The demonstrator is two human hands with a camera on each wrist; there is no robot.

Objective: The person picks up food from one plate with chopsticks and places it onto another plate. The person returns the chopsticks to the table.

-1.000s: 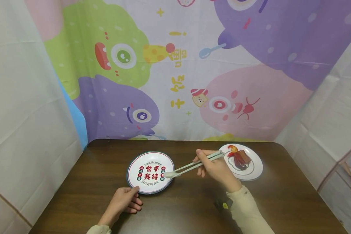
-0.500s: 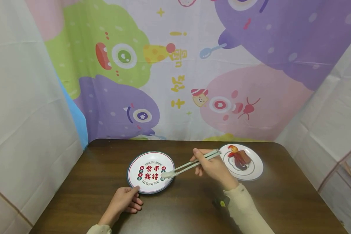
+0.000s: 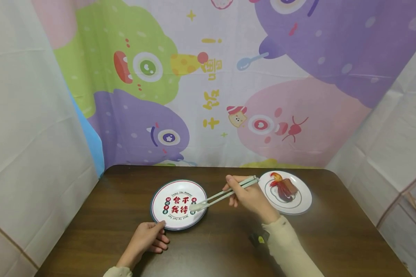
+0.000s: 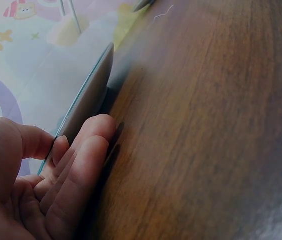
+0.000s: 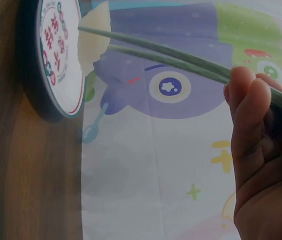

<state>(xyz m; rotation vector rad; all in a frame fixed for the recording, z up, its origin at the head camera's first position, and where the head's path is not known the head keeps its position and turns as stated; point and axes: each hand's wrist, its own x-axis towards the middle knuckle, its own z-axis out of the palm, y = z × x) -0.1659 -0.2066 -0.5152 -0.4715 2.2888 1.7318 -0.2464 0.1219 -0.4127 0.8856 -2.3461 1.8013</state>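
Note:
My left hand (image 3: 148, 237) pinches the near-left rim of a white plate (image 3: 162, 219) with a blue edge and red lettering. In the left wrist view the thumb lies over the rim (image 4: 88, 92), the other fingers beneath it. My right hand (image 3: 251, 198) grips a pair of pale green chopsticks (image 3: 225, 192). Between their tips is a whitish, dumpling-like piece (image 5: 95, 37) with a thin wavy edge. In the head view this piece overlaps the right part of the lettered plate; the right wrist view shows it close over the plate's face.
A second white plate (image 3: 303, 202) stands at the back right, bearing a brown block (image 3: 289, 185), red and yellow strips (image 3: 275, 177) and a dark piece (image 3: 284, 193). A cartoon-print curtain (image 3: 211, 146) hangs behind the dark wooden table (image 3: 211, 246).
My right hand has shifted slightly left, carrying the chopsticks and the whitish piece a little further over the lettered plate. The left hand and both plates have stayed put.

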